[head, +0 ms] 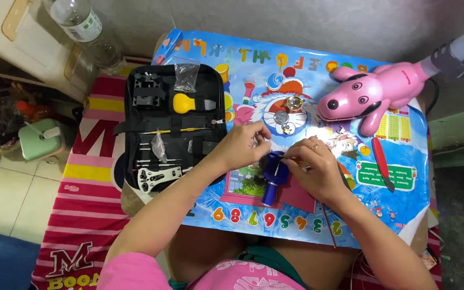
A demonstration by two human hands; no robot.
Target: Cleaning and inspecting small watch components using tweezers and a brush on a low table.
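Tabletop (398,177) under a colourful cartoon mat. Right hand (318,172): fingers pinched on a thin tool over the blue holder (273,182), centre near. Left hand (243,145): fingers curled at the holder's top; hold unclear. Black tool case (170,126) left; pink dog lamp (374,91) far right.

I count one black tool case (135,115), one blue holder (271,185), one pink dog lamp (374,91), one red-handled tool (382,161), one plastic bottle (84,27).
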